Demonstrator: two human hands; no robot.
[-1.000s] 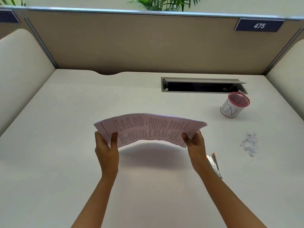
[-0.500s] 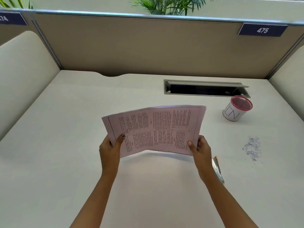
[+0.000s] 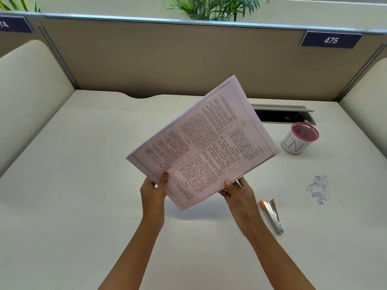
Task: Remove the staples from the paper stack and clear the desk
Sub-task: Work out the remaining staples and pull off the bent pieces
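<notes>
Desk: paper stack aloft, tilted; left hand, right hand pinch lower edge.

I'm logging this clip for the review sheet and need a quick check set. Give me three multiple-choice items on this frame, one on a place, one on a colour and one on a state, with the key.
1. Where does the orange-tipped metal tool lie?
A. on the desk, just right of the right hand
B. on a chair
C. in a drawer

2. What colour is the rim of the cup?
A. blue
B. red
C. green

3. How is the paper stack held?
A. flat on the desk, untouched
B. in one hand only
C. lifted off the desk, in both hands

Key:
1 A: the tool lies on the bare desk beside the right wrist.
2 B: a red mesh rim sits above the cup's white label.
3 C: the left hand and the right hand each pinch the stack's lower edge, and its shadow falls on the desk.
</notes>
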